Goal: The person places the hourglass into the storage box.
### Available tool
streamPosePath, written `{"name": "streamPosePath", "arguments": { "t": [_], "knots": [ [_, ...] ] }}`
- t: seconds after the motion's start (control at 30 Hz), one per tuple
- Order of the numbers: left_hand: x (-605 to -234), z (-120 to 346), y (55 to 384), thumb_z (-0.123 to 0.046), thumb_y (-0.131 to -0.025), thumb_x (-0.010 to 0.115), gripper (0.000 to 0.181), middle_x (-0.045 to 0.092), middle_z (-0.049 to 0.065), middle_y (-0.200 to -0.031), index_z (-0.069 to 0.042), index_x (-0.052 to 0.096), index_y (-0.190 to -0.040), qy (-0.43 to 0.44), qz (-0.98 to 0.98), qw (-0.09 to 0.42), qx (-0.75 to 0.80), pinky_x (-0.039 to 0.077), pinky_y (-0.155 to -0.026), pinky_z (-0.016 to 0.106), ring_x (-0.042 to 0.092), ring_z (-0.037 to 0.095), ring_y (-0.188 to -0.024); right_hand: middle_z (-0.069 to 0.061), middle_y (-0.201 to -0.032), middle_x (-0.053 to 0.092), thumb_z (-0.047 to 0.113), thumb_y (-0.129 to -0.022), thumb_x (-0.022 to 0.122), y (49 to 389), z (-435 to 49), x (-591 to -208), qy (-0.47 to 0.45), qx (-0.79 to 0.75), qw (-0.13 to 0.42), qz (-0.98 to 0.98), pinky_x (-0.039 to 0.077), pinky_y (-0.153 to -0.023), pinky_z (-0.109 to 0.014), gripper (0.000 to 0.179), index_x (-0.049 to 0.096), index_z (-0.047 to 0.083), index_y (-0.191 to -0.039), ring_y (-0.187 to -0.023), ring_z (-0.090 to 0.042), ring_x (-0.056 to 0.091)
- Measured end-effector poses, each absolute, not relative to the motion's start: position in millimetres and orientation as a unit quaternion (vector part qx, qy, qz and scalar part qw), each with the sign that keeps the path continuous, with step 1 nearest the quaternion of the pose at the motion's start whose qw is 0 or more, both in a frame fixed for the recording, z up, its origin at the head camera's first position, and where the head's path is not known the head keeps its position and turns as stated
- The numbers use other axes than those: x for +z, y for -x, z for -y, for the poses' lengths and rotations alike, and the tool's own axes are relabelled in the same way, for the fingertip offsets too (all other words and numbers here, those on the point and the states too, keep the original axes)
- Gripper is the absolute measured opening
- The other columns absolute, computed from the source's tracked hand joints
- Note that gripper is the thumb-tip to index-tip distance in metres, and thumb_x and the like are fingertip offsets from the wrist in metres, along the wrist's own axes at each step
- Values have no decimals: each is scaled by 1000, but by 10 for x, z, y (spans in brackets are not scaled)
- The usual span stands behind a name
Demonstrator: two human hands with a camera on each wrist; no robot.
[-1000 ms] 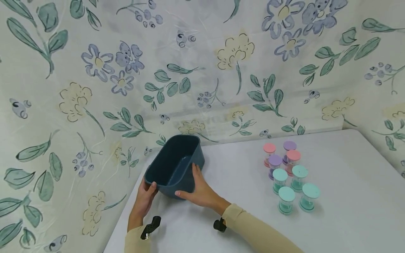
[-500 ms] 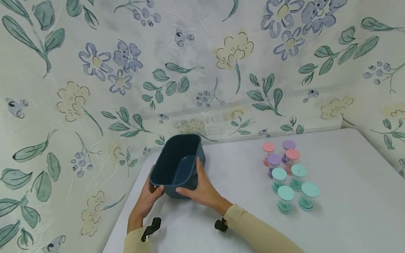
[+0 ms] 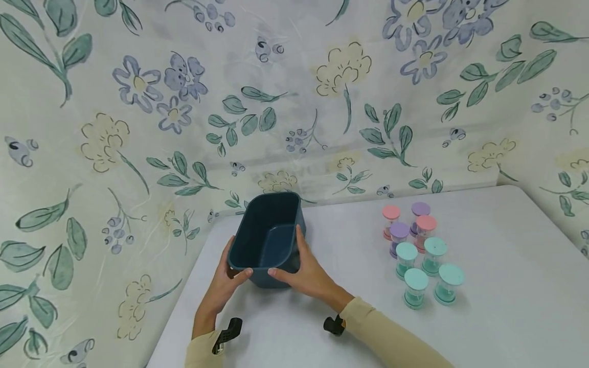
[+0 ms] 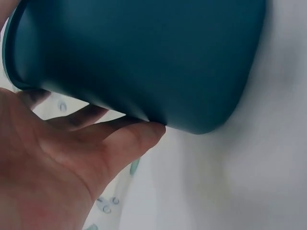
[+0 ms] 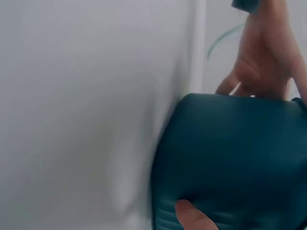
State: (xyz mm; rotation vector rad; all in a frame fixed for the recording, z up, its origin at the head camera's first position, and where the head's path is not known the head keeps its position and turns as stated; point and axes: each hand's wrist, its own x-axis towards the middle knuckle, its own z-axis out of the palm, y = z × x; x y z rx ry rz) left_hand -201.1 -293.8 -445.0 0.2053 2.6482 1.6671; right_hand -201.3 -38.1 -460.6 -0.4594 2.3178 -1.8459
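A dark blue, rounded rectangular bin [image 3: 264, 230] stands toward the back left of the table, its mouth facing up and nothing seen inside. At its left side my left hand [image 3: 221, 286] grips it, thumb on the near rim. From the right, my right hand [image 3: 308, 271] holds the bin, fingers along the side wall and thumb at the near end. In the left wrist view, fingers [image 4: 139, 136] press the outer wall of the bin [image 4: 153, 57]. One right fingertip [image 5: 189, 215] touches the bin [image 5: 230, 148] low down. Whether its base rests fully on the table cannot be told.
Several small sand timers with turquoise [image 3: 416, 280], purple [image 3: 399, 230] and pink [image 3: 391, 212] caps stand grouped on the right half of the white table [image 3: 349, 245]. A floral cloth [image 3: 294, 102] hangs close behind the table and along its left.
Both hands have shifted the bin to the right and turned it slightly, so its near end faces more toward me. The sand timers have stayed in place.
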Motion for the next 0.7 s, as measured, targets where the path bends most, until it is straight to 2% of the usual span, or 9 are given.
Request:
{"name": "streamPosePath", "arguments": {
  "t": [0.1,0.23,0.4,0.7],
  "knots": [
    [-4457,2881,2006,-14,-95,69,96,15,17,-173,-22,7,-168,-70,-845,-1,530,54,-93,24,45,43,-135,9,-175,-1,66,-84,76,2005,321,-4616,152,-612,71,-773,22,-128,-64,120,-11,41,-164,-164,-26,10],
    [-4471,2802,1984,-15,-94,71,96,18,18,-172,-22,8,-167,-72,-844,-3,532,54,-88,19,45,41,-133,9,-175,-1,66,-83,75,1992,246,-4628,149,-609,74,-775,23,-128,-65,121,-12,42,-163,-164,-27,10],
    [-4497,2714,1954,-18,-94,72,97,22,18,-170,-22,9,-167,-72,-850,-5,522,56,-92,25,48,42,-134,5,-176,0,64,-85,75,1969,145,-4643,148,-604,75,-780,23,-126,-68,120,-12,41,-163,-163,-31,11],
    [-4491,2526,1885,-22,-91,76,98,27,19,-166,-22,12,-166,-76,-849,-2,522,61,-98,49,53,48,-134,1,-176,3,59,-86,77,1910,-58,-4624,141,-596,75,-787,23,-125,-71,120,-11,37,-165,-162,-34,16]
  ]
}}
